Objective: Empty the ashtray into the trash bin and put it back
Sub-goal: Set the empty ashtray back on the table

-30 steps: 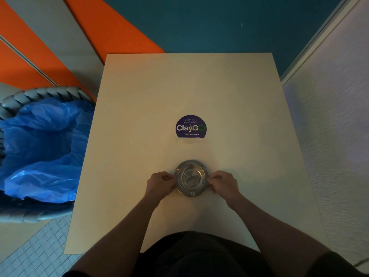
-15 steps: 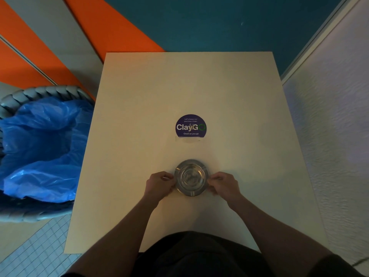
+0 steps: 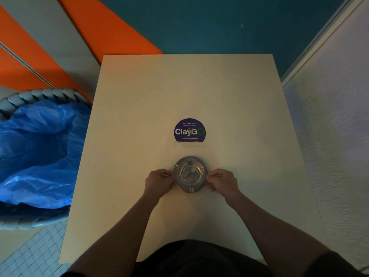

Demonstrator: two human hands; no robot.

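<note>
Currently, the ashtray (image 3: 190, 174) is being gripped at its rim from both sides: the left hand (image 3: 159, 182) is pinched on its left edge, the right hand (image 3: 222, 181) on its right edge. It is being supported by the bench (image 3: 239, 108), just below a round sticker (image 3: 189, 130). A blue-lined trash bin (image 3: 38, 156) is being kept beside the bench's left edge.

Tabletop (image 3: 229, 92): ashtray (image 3: 190, 174) on near-centre. Sticker (image 3: 189, 130) just beyond it, on the far side. Left hand (image 3: 159, 182) touching the ashtray's left rim, right hand (image 3: 223, 182) its right. Trash bin (image 3: 38, 156) on floor, left of tabletop.
</note>
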